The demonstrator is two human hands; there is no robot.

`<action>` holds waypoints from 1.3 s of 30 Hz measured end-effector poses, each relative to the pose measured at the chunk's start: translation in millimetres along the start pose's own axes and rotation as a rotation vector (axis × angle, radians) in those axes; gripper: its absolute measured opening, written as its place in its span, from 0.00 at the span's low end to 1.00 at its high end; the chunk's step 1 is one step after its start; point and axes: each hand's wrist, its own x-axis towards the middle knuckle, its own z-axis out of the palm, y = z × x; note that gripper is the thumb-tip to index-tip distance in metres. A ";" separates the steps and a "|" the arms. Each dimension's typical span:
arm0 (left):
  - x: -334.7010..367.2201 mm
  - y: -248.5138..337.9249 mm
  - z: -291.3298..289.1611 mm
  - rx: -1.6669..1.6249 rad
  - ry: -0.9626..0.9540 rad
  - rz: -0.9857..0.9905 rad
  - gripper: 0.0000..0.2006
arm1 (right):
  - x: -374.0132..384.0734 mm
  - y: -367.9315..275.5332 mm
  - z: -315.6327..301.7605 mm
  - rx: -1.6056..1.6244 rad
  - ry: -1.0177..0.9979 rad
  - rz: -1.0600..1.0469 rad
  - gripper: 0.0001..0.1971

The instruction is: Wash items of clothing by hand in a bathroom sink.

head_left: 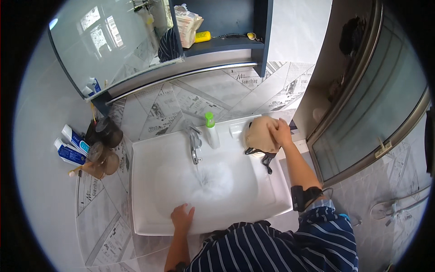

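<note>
My right hand point(282, 132) grips the right edge of a beige cloth item point(261, 135) with black straps, which lies at the basin's back right corner. Its exact kind is not clear. Over the front rim of the white washbasin point(137, 195) rests my left hand point(182, 218), fingers apart and holding nothing. A chrome faucet point(194, 143) is running, and its water point(204, 181) churns in the whitish pool below. Just right of the faucet stands a white pump bottle point(213, 136) with a green top.
Cups point(103, 159) and toothpaste tubes point(70, 152) hang on the left wall. A mirror point(113, 45) and dark open shelf point(226, 44), holding a bag and a yellow tube, project above the basin. A metal bar point(181, 76) runs beneath. Right stands a framed glass door point(376, 104).
</note>
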 end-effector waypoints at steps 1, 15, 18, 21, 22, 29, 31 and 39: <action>0.8 -1.6 2.6 0.005 0.013 0.004 0.20 | -1.5 13.0 11.1 0.001 0.000 0.007 0.30; -5.3 -3.4 5.1 0.028 0.073 -0.003 0.19 | -65.8 29.4 6.9 0.376 0.278 0.151 0.30; -2.0 -0.2 7.5 0.025 0.052 -0.035 0.20 | -131.8 46.0 -3.5 0.149 0.205 -0.131 0.17; 2.2 -2.0 5.4 0.026 0.048 -0.036 0.20 | -201.4 39.1 -20.7 -0.020 0.042 -0.406 0.12; 1.6 -5.2 5.8 0.053 0.044 -0.029 0.20 | -216.9 31.3 -24.8 -0.005 0.023 -0.427 0.12; -4.5 3.5 0.1 0.155 -0.044 -0.097 0.19 | -261.8 22.5 -32.9 -0.033 -0.132 -0.372 0.10; -5.5 2.4 4.8 0.157 -0.051 -0.114 0.18 | -261.5 29.5 -30.5 0.028 -0.121 -0.358 0.09; 4.7 7.5 7.8 0.200 -0.106 -0.160 0.19 | -249.0 30.1 -26.2 0.043 -0.109 -0.338 0.05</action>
